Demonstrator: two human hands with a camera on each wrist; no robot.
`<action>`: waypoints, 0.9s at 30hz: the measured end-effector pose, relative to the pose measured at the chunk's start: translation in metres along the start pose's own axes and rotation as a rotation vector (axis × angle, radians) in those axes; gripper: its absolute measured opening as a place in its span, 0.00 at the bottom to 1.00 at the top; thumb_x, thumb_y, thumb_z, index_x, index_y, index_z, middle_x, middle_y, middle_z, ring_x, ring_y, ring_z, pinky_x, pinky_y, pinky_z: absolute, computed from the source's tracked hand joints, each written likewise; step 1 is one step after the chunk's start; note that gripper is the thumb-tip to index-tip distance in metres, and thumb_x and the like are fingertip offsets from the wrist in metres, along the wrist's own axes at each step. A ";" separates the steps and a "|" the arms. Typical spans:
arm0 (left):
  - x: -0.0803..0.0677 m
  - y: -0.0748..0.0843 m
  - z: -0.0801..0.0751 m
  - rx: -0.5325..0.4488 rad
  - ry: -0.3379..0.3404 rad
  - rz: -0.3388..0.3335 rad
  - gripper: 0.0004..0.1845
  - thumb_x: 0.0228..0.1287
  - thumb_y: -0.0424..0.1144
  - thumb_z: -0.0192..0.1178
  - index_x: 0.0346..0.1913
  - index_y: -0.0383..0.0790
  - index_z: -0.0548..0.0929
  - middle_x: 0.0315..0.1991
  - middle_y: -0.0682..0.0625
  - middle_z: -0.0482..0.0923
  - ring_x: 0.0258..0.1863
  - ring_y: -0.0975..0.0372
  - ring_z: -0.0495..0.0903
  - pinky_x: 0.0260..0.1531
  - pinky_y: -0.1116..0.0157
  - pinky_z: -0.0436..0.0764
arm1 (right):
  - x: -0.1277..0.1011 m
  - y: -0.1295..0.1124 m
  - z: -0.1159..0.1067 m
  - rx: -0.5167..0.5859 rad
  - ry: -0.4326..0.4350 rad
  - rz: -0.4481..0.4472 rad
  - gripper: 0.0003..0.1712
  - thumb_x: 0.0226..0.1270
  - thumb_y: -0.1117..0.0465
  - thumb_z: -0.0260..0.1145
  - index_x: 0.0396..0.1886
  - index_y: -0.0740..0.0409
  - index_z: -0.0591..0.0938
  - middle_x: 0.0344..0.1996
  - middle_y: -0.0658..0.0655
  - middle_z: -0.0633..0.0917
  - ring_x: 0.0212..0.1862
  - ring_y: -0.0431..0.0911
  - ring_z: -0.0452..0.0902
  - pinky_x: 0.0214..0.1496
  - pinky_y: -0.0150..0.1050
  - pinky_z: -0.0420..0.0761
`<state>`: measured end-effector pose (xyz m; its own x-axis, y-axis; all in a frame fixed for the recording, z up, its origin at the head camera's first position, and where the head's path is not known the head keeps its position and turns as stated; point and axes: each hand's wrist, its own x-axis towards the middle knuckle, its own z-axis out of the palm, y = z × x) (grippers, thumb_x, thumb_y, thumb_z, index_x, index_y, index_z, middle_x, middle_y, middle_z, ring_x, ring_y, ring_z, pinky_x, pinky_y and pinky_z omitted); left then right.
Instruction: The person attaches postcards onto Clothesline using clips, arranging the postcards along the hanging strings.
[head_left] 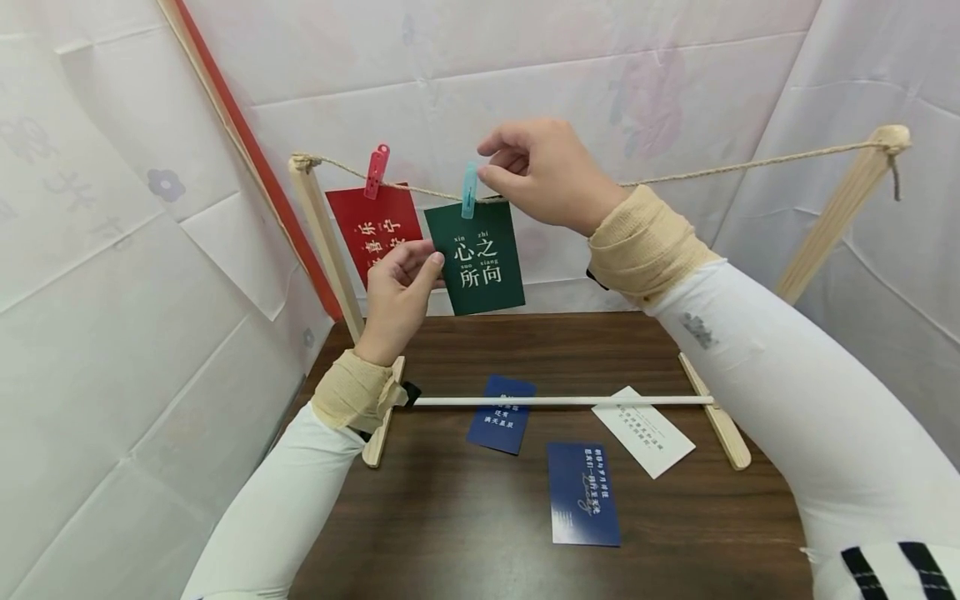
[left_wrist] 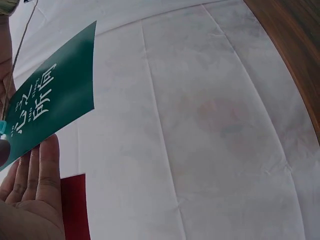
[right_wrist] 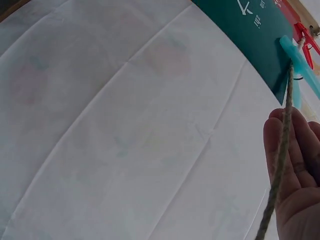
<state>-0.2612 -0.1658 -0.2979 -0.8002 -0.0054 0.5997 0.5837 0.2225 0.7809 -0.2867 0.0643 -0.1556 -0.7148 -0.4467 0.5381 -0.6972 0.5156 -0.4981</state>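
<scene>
Across red card (head_left: 373,218), left hand (head_left: 400,290) seemingly pinches green card (head_left: 482,260); right hand (head_left: 551,171) loose

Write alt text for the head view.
A person's left hand holds a green card hanging from a twine line by a turquoise clothespin, with the right hand beside the clothespin. A red card hangs from a pink clothespin; two blue cards and a white card lie on the brown table below.
</scene>
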 end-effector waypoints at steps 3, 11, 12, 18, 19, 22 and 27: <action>-0.001 -0.001 -0.001 0.001 0.008 0.015 0.15 0.80 0.30 0.62 0.61 0.23 0.82 0.55 0.30 0.88 0.37 0.74 0.89 0.45 0.71 0.89 | -0.004 0.000 -0.002 0.005 0.019 -0.014 0.15 0.79 0.63 0.65 0.57 0.68 0.88 0.47 0.66 0.92 0.47 0.52 0.88 0.52 0.32 0.82; -0.003 -0.001 -0.005 -0.004 0.029 0.032 0.14 0.79 0.30 0.63 0.60 0.25 0.83 0.51 0.30 0.88 0.38 0.68 0.90 0.46 0.70 0.89 | -0.017 -0.004 -0.007 0.013 0.061 -0.077 0.11 0.77 0.65 0.67 0.51 0.67 0.89 0.45 0.65 0.92 0.46 0.52 0.89 0.52 0.29 0.84; -0.003 -0.001 -0.006 -0.007 0.030 0.033 0.14 0.79 0.30 0.63 0.60 0.25 0.83 0.51 0.30 0.88 0.38 0.68 0.90 0.46 0.70 0.89 | -0.019 -0.004 -0.007 0.012 0.061 -0.085 0.11 0.77 0.65 0.68 0.51 0.68 0.89 0.45 0.65 0.92 0.46 0.51 0.89 0.52 0.28 0.84; -0.003 -0.003 -0.010 -0.019 0.040 0.051 0.13 0.78 0.30 0.63 0.58 0.23 0.82 0.48 0.29 0.88 0.39 0.69 0.91 0.44 0.70 0.90 | -0.031 -0.004 -0.009 -0.011 0.060 -0.151 0.10 0.76 0.66 0.70 0.50 0.68 0.89 0.44 0.63 0.92 0.44 0.50 0.89 0.49 0.25 0.83; -0.004 -0.003 -0.011 -0.022 0.044 0.053 0.13 0.78 0.30 0.63 0.57 0.23 0.83 0.47 0.28 0.89 0.38 0.68 0.91 0.44 0.69 0.90 | -0.033 -0.004 -0.009 -0.008 0.060 -0.159 0.10 0.76 0.66 0.70 0.50 0.68 0.89 0.44 0.63 0.92 0.44 0.50 0.89 0.49 0.25 0.83; -0.005 -0.004 -0.013 -0.030 0.047 0.053 0.12 0.78 0.29 0.63 0.55 0.22 0.82 0.45 0.28 0.88 0.37 0.66 0.91 0.42 0.69 0.90 | -0.039 -0.001 -0.009 0.006 0.056 -0.176 0.09 0.75 0.67 0.71 0.48 0.68 0.89 0.43 0.63 0.93 0.43 0.50 0.89 0.48 0.25 0.82; -0.008 -0.004 -0.014 -0.010 0.028 0.033 0.12 0.78 0.30 0.64 0.55 0.24 0.82 0.45 0.29 0.88 0.37 0.65 0.91 0.42 0.69 0.90 | -0.049 0.007 -0.007 0.037 0.063 -0.187 0.06 0.74 0.69 0.70 0.45 0.68 0.89 0.39 0.62 0.93 0.40 0.48 0.88 0.46 0.25 0.82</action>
<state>-0.2551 -0.1799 -0.3031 -0.7765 -0.0256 0.6297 0.6111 0.2136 0.7622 -0.2560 0.0946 -0.1803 -0.5685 -0.4848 0.6647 -0.8199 0.4004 -0.4093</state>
